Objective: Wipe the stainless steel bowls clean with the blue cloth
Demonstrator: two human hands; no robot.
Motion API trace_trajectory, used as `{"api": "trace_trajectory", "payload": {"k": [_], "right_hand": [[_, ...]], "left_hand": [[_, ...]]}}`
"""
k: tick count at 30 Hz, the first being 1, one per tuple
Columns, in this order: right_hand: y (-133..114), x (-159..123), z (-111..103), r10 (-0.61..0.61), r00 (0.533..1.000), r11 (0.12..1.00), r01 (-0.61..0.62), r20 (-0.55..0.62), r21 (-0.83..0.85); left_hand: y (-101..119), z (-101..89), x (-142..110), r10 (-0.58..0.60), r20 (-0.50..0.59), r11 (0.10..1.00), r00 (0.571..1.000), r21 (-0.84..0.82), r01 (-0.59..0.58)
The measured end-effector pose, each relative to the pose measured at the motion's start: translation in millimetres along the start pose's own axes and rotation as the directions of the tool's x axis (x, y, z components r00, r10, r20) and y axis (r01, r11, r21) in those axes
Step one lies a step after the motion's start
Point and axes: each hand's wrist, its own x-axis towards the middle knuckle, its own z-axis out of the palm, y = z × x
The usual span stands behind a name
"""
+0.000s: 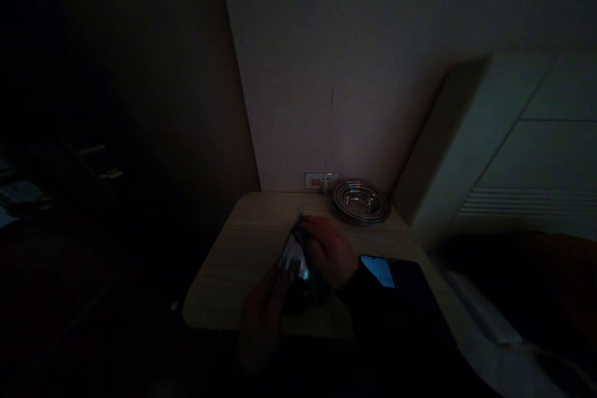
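Note:
In the dim light, a shiny metal bowl (295, 264) is held tilted on its side above the front part of a light wood-topped table (249, 224). My left hand (263, 308) grips its near left edge, the fingers partly lost in shadow. At the upper rim, my right hand (329, 250) is closed with its fingers bent over the edge. Something dark with a bluish edge shows by the right fingertips, perhaps a cloth; I cannot make it out. The bowl's underside is hidden in darkness.
Stacked round metal dishes (361, 202) stand at the table's back right, close to a wall socket (320, 181). A lit phone (380, 270) lies on a dark item (415, 286) right of my right hand. A pale padded headboard (527, 155) rises at the right.

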Motion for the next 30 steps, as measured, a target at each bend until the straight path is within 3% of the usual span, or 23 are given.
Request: {"api": "trace_trajectory", "payload": {"k": [2,6,10,14,18,22,27,30], "right_hand": [[-0.6,-0.8,-2.0,0.032,0.999,0.999,-0.032,-0.004,-0.011],[-2.2,-2.2,-4.6,-0.059,0.998,0.998,0.060,0.010,-0.022],[-2.4,-1.4,-3.8,0.026,1.000,0.999,-0.026,-0.016,-0.036],[-6.4,-2.5,-2.5,-0.105,0.994,0.994,0.106,0.033,-0.034],[-5.8,-2.9,-3.5,-0.071,0.997,0.994,0.073,0.024,-0.080],[-2.0,-5.4,-7.4,-0.239,0.969,0.964,0.245,0.069,-0.104],[0.7,-7.7,-9.4,-0.107,0.994,0.987,0.108,0.016,-0.122],[-2.1,-11.1,-6.5,-0.201,0.979,0.977,0.203,0.034,-0.065]], "left_hand": [[-0.7,0.4,-0.9,-0.007,-0.002,1.000,1.000,0.007,0.007],[0.3,0.8,-1.9,0.023,0.073,1.000,0.997,-0.023,-0.021],[2.0,1.0,-1.0,0.006,0.062,1.000,0.998,-0.029,-0.005],[3.6,0.5,1.8,0.017,0.059,0.999,0.998,-0.028,-0.015],[5.9,-0.2,4.9,0.052,0.061,0.999,0.997,-0.016,-0.051],[6.5,-0.8,4.7,0.079,0.125,0.997,0.989,-0.005,-0.079],[8.4,0.9,3.0,0.069,0.098,0.997,0.993,-0.050,-0.064],[10.1,1.1,2.6,0.054,0.109,0.998,0.993,-0.051,-0.049]]}}
